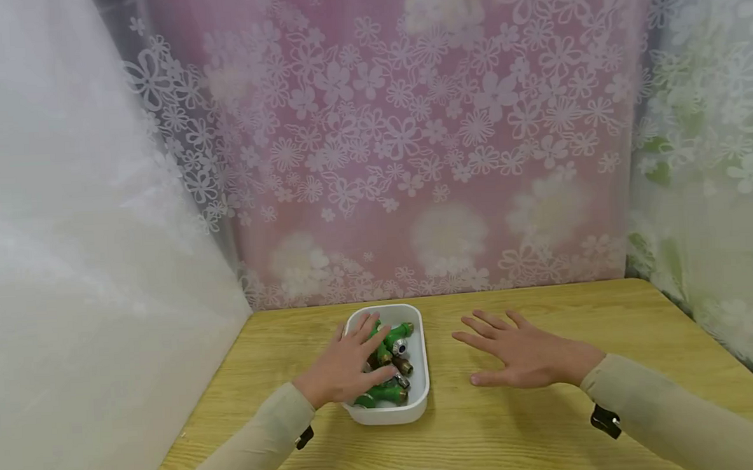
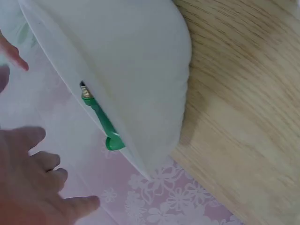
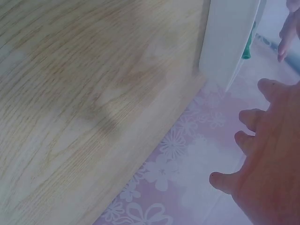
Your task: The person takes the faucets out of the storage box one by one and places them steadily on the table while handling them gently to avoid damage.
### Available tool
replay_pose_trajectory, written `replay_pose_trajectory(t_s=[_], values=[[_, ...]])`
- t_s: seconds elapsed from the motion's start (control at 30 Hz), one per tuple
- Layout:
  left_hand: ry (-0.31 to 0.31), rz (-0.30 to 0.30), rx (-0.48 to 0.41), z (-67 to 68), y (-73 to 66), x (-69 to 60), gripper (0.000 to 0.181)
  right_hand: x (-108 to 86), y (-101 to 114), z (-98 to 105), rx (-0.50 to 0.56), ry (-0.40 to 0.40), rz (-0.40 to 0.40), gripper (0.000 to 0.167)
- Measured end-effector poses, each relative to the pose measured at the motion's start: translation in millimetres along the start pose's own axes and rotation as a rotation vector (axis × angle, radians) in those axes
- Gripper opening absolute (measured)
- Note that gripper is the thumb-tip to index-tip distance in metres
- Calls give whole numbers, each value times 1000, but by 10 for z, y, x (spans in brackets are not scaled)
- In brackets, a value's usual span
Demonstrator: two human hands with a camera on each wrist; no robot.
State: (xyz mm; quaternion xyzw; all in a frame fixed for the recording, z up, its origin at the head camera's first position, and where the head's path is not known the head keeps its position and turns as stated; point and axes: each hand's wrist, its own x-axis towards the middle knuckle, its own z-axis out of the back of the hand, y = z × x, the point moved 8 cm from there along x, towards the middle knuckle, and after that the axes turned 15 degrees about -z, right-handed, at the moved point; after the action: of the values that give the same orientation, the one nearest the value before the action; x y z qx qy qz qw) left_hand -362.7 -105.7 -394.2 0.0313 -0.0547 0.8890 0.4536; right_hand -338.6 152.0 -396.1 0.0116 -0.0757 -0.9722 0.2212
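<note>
L hand [image 1: 344, 366] hangs over the tray [image 1: 391, 417], fingers spread wide, gripping nothing; R hand [image 1: 520, 355] is likewise splayed & unladen, above the table [image 1: 461, 441] to the tray's R. Fittings [image 1: 390, 393] lie jumbled in the tray, prob. b/c its walls stop loose, roundish pcs rolling off.

A floral curtain [image 1: 423, 142] hangs behind the table [image 1: 486, 437].

Right fingers [image 1: 476, 341] have free table [image 1: 461, 441] beneath; low leftward, the tray [image 1: 391, 417] blocks.
</note>
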Motion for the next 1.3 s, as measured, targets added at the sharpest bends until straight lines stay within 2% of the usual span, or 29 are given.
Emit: replay_pose_trajectory(t_s=[0.17,0.27,0.43,0.6,0.73,0.93,1.0,1.17,1.3], values=[[-195,70,-59,131,145,-37,60,21,28,5,4,-3,8,77],[-258,135,-51,182,232,-68,46,40,47,6,-10,-19,18,78],[-268,245,-72,140,392,-119,39,85,77,-11,-35,-43,28,75],[-249,307,-71,59,539,-133,38,120,124,14,-54,-66,57,67],[-218,332,-57,-51,650,-128,43,140,176,38,-72,-75,79,59],[-180,327,-36,-251,794,-122,52,181,243,24,-88,-73,104,49],[-186,317,-29,-301,825,-117,52,207,266,18,-86,-74,118,46],[-214,303,-39,-363,843,-107,52,294,317,2,-97,-73,132,41],[-191,308,-63,-402,828,-108,52,365,378,-17,-112,-65,142,42]])
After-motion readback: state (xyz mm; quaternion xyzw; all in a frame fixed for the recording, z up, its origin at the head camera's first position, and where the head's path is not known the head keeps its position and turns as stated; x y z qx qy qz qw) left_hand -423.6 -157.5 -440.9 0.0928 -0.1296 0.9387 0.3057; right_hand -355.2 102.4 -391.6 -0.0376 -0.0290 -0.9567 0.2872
